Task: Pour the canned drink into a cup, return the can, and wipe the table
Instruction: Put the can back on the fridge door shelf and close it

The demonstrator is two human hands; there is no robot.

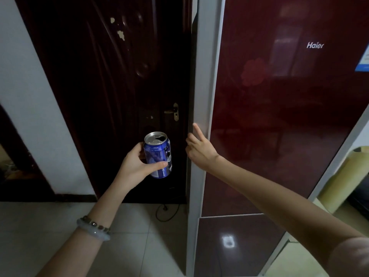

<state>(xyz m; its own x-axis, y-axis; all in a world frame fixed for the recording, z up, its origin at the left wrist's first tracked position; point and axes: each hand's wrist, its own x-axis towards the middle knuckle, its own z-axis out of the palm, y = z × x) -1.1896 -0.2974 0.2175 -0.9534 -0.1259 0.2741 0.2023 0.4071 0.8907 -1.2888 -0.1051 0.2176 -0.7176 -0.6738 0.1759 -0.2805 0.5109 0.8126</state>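
Note:
My left hand [137,163] grips a blue drink can [158,155] upright, its top opened, in front of a dark door. My right hand [197,146] is at the left edge of the dark red fridge door [279,116], fingers curled round the door's grey edge strip with the thumb raised against it. No cup, table or cloth is in view.
A dark brown room door [111,86] with a brass handle [173,110] stands left of the fridge. A lower fridge door [235,246] sits beneath the upper one. A black cable [165,212] lies on the pale tiled floor. A yellowish object [343,176] stands at right.

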